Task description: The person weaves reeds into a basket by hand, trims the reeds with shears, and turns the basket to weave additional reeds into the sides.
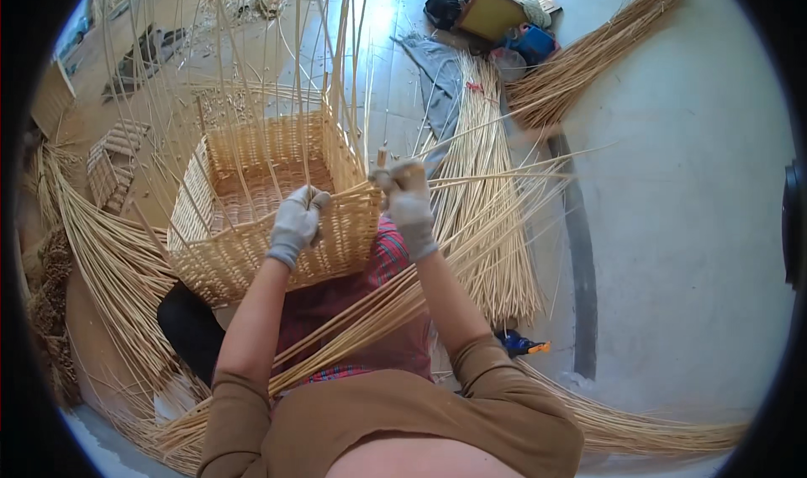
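A rectangular, half-woven wicker basket (269, 255) rests tilted over my lap, its hollow facing up and away from me. Long pale upright rods rise from its walls, and short thick posts stand at the corners. My left hand (296, 223), in a whitish work glove, is closed over the near wall's top edge. At the near right corner, beside a corner post (382, 156), my gloved right hand (408, 209) is closed on a wicker rod (471, 176) that trails off to the right. Its fingertips are slightly blurred, and the grip is partly hidden.
A large bundle of pale rods (483, 242) lies to the right, with a browner bundle (597, 53) behind it. More rods (118, 268) spread along the left. Woven pieces (118, 163) lie at the left, and a grey cloth (433, 79) is beyond the basket. A wall (681, 226) bounds the right.
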{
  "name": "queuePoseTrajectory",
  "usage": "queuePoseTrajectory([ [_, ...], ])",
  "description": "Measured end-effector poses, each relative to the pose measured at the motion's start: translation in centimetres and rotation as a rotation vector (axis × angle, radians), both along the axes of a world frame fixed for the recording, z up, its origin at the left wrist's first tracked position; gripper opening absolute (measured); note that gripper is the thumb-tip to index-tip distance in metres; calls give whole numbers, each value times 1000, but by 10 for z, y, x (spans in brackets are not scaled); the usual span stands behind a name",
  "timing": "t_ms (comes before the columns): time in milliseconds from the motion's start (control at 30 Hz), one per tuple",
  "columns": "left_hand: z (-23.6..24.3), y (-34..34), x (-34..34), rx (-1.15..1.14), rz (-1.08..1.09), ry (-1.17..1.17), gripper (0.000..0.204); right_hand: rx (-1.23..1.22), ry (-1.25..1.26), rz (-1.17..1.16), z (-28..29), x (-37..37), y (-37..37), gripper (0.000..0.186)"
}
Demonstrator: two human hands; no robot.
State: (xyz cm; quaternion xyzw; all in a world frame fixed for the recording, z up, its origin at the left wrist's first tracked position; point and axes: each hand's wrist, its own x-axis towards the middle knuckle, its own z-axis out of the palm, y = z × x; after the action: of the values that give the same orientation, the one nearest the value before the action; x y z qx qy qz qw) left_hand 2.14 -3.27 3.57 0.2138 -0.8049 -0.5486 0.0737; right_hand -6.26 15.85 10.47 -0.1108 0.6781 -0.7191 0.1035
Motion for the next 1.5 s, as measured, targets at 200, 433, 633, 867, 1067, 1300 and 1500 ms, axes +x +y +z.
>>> queuePoseTrajectory([
  [200, 14, 27, -12, -236, 213, -37, 46, 549, 1308, -34, 31, -66, -104, 56],
  [433, -2, 0, -18, -57, 53, 357, 35, -139, 159, -162, -38, -25, 28, 10],
  [633, 44, -7, -56, -320, 259, 80, 45, -450, -71, -91, -84, 7, 13, 24],
  [867, 37, -2, 87, -180, 158, 457, 32, 559, 926, 541, -40, 74, 21, 17],
  [1067, 17, -17, 251, -278, -68, 45, 22, 762, 787, 1143, -64, 196, -29, 18],
  [1300, 31, -80, 341, -897, 214, -76, 7, 744, 1315, 185, -16, 87, 36, 12],
  [1500, 49, -47, 267, -955, 114, 275, 8, -36, -375, 634, -37, 192, -40, 50],
])
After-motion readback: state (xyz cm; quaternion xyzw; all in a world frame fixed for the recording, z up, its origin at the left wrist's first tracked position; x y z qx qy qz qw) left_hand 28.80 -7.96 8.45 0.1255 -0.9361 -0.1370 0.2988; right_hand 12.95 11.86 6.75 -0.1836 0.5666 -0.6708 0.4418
